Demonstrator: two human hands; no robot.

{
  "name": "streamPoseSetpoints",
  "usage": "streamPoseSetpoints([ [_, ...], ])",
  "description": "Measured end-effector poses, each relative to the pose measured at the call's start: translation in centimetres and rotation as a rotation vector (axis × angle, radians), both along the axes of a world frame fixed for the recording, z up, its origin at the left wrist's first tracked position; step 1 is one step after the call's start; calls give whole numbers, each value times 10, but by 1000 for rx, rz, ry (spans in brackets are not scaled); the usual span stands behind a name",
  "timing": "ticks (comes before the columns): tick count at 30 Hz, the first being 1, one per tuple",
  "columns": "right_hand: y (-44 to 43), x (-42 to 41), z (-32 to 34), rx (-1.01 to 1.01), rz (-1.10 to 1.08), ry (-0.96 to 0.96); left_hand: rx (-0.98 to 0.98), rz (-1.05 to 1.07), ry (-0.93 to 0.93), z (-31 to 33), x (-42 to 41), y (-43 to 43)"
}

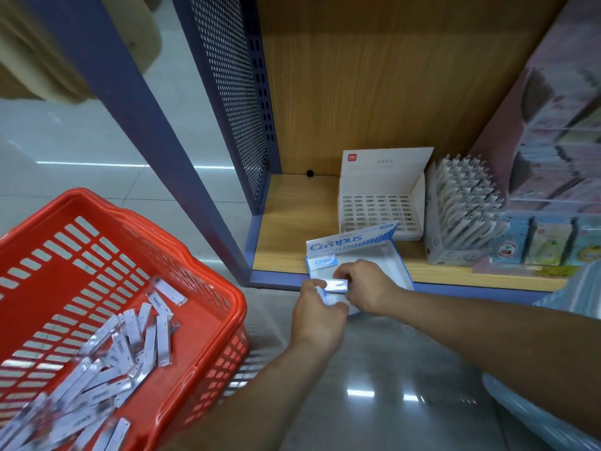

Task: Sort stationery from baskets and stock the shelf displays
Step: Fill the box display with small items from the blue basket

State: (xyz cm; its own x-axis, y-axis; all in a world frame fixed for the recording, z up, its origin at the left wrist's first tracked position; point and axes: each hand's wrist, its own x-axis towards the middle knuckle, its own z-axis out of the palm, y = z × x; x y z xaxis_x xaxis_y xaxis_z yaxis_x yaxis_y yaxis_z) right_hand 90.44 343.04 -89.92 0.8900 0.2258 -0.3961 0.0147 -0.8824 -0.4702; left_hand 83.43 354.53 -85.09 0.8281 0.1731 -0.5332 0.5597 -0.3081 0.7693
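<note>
Two hands meet just in front of the open blue box (374, 255) at the shelf (286, 242) edge; left hand (317, 315) and right hand (367, 286) both curl their fingers round a small bundle of white packets (335, 285). These look light, flat and slick-wrapped, so pinching the long edges seems safest. Many more lie in the red basket (201, 255)

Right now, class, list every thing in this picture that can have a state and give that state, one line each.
Left hand: gripping a bundle of white packets.
Right hand: pinching the same bundle's top.
Campus box: lid up, mostly bare inside.
White display box: flap up, grid slots empty.
Pen box: packed with pens.
Red basket: partly filled with loose packets.
</note>
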Motion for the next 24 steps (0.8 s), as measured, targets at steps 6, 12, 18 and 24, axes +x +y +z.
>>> streamPoseSetpoints([
  [6,-10,8,9,84,-109,55,301,-385,-73,39,-11,16],
  [12,0,0,-17,181,-193,-59,378,-176,-102,22,8,17],
  [18,0,3,-28,155,-236,-180,313,22,-55,-27,7,12],
  [24,4,2,-31,188,-239,-281,213,177,-49,-43,9,14],
])
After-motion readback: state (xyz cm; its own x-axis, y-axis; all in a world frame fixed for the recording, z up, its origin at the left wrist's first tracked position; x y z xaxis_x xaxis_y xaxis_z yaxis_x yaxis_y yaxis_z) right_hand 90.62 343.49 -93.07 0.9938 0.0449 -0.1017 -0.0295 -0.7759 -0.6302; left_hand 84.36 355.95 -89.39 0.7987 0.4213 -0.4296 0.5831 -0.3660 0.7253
